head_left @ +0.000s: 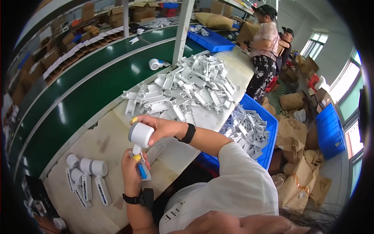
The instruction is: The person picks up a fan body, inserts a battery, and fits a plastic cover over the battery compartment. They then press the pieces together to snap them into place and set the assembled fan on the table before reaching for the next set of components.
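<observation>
A white handheld fan (142, 135) with a round, grey-rimmed head is between my two hands. My right hand (165, 128) has its fingers and thumb closed around the head. Lower down, my left hand (131, 168) grips the handle, whose open side shows a blue cell (142, 171) inside. Yellow covers sit on a fingertip of each hand. Beside the handle, a pale handle shell (156, 152) lies on the table. To the left, several similar fans (99, 168) lie grouped together, their handles pointing toward me.
A big heap of white plastic shells (194, 87) covers the far part of the worktable (105, 136). A blue crate (274, 134) of shells stands at the right. Beyond the table runs a green conveyor (89, 82). Farther off, a person (265, 46) stands near a blue tray (213, 46).
</observation>
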The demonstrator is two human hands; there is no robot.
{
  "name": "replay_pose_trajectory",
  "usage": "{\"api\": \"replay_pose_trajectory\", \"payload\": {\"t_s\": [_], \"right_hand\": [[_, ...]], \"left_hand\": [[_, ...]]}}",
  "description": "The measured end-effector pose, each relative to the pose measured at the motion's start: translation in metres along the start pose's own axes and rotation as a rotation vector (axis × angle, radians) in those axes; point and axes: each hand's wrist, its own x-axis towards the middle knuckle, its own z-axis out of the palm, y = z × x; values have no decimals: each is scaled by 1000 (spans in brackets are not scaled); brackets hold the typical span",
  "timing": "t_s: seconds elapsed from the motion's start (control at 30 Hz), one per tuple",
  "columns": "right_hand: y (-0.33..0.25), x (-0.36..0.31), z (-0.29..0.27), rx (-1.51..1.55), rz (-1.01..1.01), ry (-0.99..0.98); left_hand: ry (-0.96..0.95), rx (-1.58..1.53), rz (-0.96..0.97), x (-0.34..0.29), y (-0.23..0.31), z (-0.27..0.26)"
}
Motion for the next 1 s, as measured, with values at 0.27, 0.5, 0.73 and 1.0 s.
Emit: {"api": "replay_pose_trajectory", "payload": {"t_s": [0.27, 0.5, 0.73, 1.0], "right_hand": [[19, -13, 40, 429, -22, 445], [22, -3, 33, 424, 55, 413], [8, -11, 15, 122, 3, 363], [5, -6, 20, 94, -24, 270]], "left_hand": [[53, -108, 194, 17, -24, -5], [93, -198, 133, 12, -10, -7], [30, -80, 99, 16, -12, -5], [71, -70, 123, 8, -11, -1]]}}
